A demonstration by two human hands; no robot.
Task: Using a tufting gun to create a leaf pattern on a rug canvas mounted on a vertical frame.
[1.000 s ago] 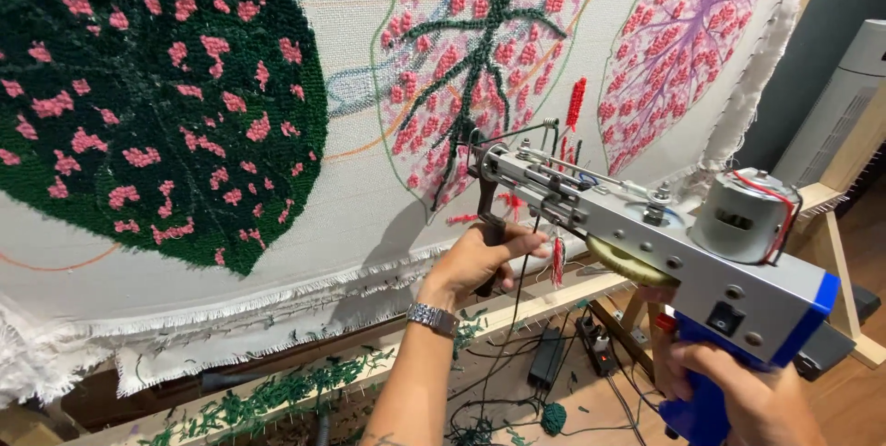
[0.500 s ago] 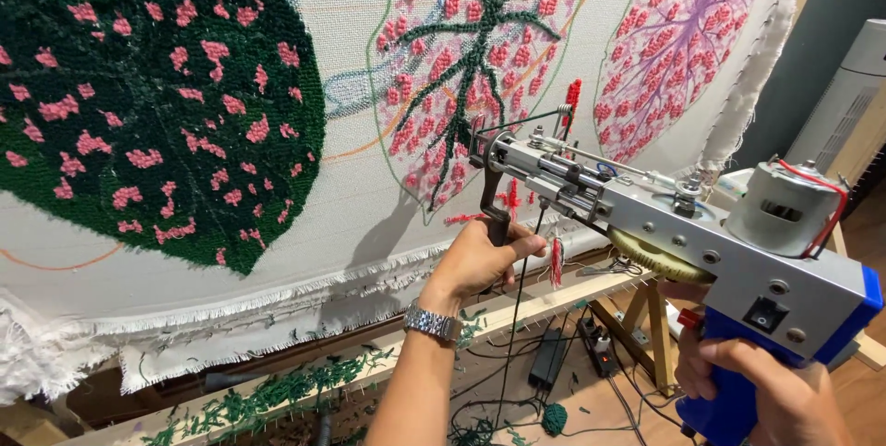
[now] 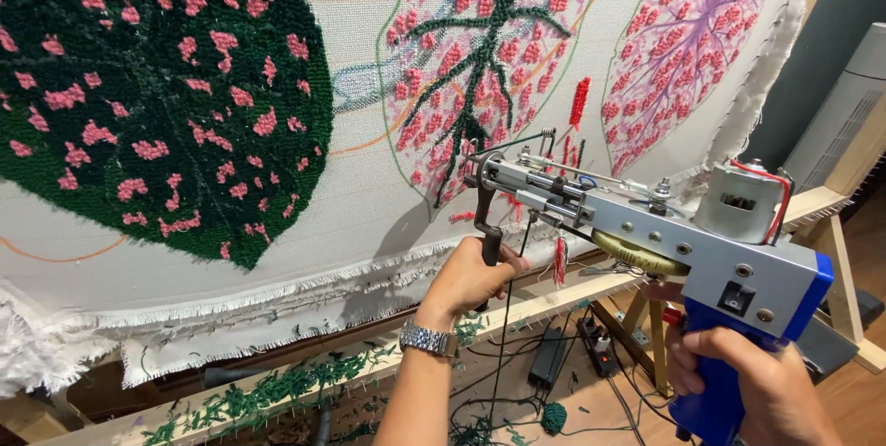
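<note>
Across most of the view hangs a pale cloth (image 3: 369, 197) stitched with leaf shapes, its top and left edges cut off by the frame. Below it, a tufting gun (image 3: 646, 234) points at the cloth's lower part. Its blue grip is clenched in the right hand (image 3: 752, 391), partly cut off below; the left hand (image 3: 471, 280) grasps the black front handle (image 3: 486, 224). Cables (image 3: 554, 381) tangle on the floor.

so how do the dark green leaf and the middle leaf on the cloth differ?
The dark green leaf is filled solid with green pile and scattered pink spots; the middle leaf has only green veins and pink patches, with bare cloth between. The green one sits far left; the middle one is right above the tufting gun's tip. Both are tufted on the same stretched cloth.
</note>
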